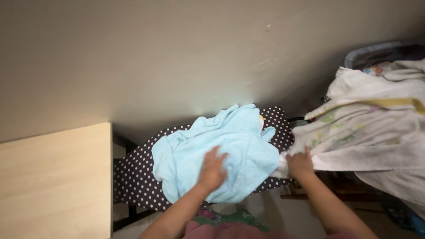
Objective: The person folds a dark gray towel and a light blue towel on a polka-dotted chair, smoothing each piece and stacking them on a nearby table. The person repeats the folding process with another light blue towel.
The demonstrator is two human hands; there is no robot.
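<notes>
My L hand (212,170) lay flat on the light blue towel (239,146) over the polka-dot board (133,177). R hand (300,163) gripped the white laundry pile (367,132) beside it.

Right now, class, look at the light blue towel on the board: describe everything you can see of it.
The light blue towel looks like soft terry cloth, plain and unpatterned. It lies crumpled and partly spread, with folds bunched along its upper edge, on the dark polka-dot ironing board, covering most of the board's middle. The left hand rests flat on its lower part, fingers spread and blurred. At its right edge it meets the pale cloths where the right hand is placed. The towel's lower edge hangs slightly over the board's near side.
</notes>
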